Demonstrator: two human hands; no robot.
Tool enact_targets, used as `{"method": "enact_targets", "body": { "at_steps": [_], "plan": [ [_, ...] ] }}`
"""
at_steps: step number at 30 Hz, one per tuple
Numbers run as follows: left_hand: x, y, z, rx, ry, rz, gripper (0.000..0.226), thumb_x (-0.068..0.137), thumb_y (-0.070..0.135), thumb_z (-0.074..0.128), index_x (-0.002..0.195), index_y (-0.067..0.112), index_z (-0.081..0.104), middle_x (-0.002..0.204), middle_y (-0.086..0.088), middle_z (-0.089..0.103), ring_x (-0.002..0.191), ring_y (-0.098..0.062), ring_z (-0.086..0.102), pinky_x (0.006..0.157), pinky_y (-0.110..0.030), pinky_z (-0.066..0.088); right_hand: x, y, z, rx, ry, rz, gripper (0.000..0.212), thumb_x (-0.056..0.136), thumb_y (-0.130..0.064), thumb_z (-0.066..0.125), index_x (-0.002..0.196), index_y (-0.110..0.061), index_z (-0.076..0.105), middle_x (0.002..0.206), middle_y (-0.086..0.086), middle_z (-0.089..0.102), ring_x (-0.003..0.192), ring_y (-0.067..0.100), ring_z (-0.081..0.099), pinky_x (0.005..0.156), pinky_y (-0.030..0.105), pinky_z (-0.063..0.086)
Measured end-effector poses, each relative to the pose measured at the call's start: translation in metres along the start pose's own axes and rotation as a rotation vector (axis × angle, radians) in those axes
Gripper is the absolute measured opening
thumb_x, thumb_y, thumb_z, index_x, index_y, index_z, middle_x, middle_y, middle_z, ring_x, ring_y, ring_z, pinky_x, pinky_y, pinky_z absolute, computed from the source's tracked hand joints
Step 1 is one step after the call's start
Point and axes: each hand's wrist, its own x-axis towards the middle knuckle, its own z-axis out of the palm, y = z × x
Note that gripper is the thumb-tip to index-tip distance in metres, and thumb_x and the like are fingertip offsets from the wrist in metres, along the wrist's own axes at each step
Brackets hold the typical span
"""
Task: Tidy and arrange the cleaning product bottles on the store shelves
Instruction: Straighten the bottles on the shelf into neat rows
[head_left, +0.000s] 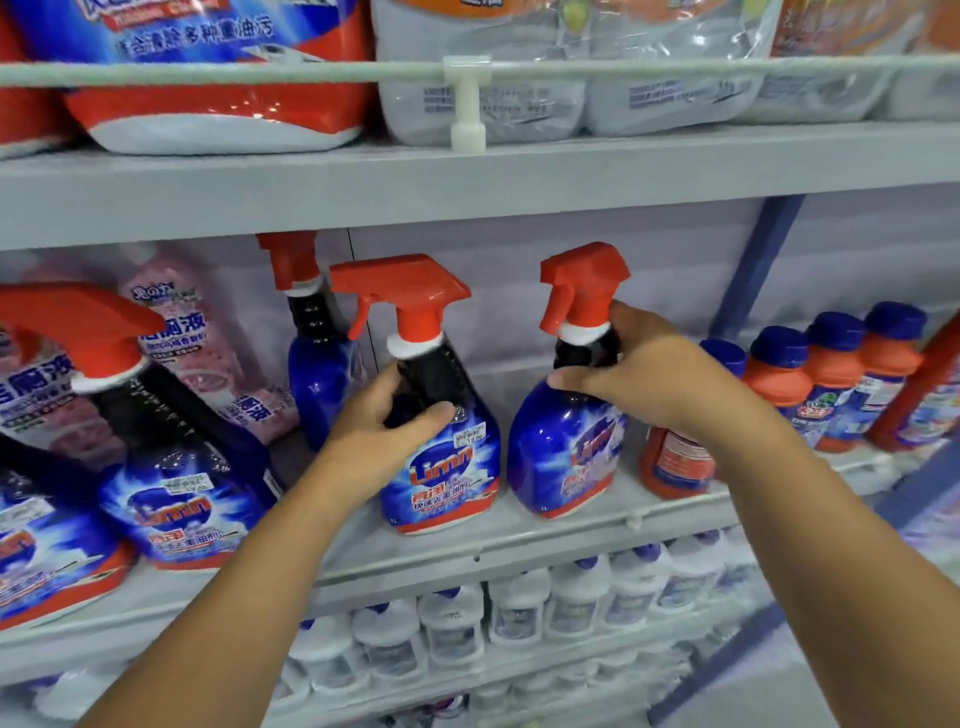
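hands gripping 2 glossy blue spray bottles

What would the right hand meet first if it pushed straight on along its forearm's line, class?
The right hand already grips the neck of the right spray bottle, so it meets that first; beyond it, probably the left spray bottle, though depth is unclear.

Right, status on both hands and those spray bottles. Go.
Left hand grips middle spray bottle at neck. Right hand grips right spray bottle at neck. Both upright on shelf. Nothing blocking.
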Motion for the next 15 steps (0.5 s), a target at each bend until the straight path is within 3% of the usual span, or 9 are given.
{"method": "enact_targets", "body": {
  "at_steps": [4, 7, 12, 15],
  "plan": [
    [-0.002, -0.002, 0.004, -0.014, 0.010, 0.029, 0.029, 0.083, 0.026, 0.084, 0.101, 0.043, 0.068, 0.101, 0.018, 0.077, 0.097, -0.003, 0.072, 0.091, -0.036, 0.058, -0.002, 0.001, 0.008, -0.132, 0.172, 0.056, 0.044, 0.075, -0.053, 0.082, 0.106, -0.031, 0.059, 0.094, -0.009, 0.069, 0.084, 0.015, 0.065, 0.072, 0.034, 0.052],
    [-0.003, 0.000, 0.006, -0.024, 0.019, 0.035, 0.028, 0.083, 0.028, 0.084, 0.101, 0.041, 0.067, 0.100, 0.020, 0.077, 0.095, -0.001, 0.072, 0.088, -0.033, 0.058, -0.004, -0.001, 0.008, -0.146, 0.183, 0.050, 0.044, 0.076, -0.053, 0.082, 0.107, -0.028, 0.061, 0.095, -0.005, 0.070, 0.085, 0.018, 0.066, 0.075, 0.037, 0.055],
    [-0.006, 0.007, 0.014, -0.012, -0.004, 0.034, 0.027, 0.085, 0.028, 0.081, 0.099, 0.043, 0.065, 0.095, 0.026, 0.075, 0.088, 0.005, 0.071, 0.080, -0.026, 0.057, -0.006, -0.003, 0.000, -0.220, 0.138, 0.056, 0.043, 0.077, -0.054, 0.080, 0.104, -0.030, 0.057, 0.084, -0.011, 0.062, 0.072, 0.003, 0.056, 0.059, 0.026, 0.043],
    [-0.008, 0.009, 0.019, -0.008, 0.018, 0.022, 0.028, 0.085, 0.027, 0.082, 0.096, 0.048, 0.066, 0.095, 0.025, 0.075, 0.088, 0.003, 0.072, 0.081, -0.030, 0.058, -0.010, 0.000, -0.004, -0.256, 0.139, 0.040, 0.044, 0.077, -0.059, 0.078, 0.105, -0.032, 0.057, 0.085, -0.012, 0.062, 0.073, 0.008, 0.058, 0.059, 0.026, 0.043]
  ]
}}
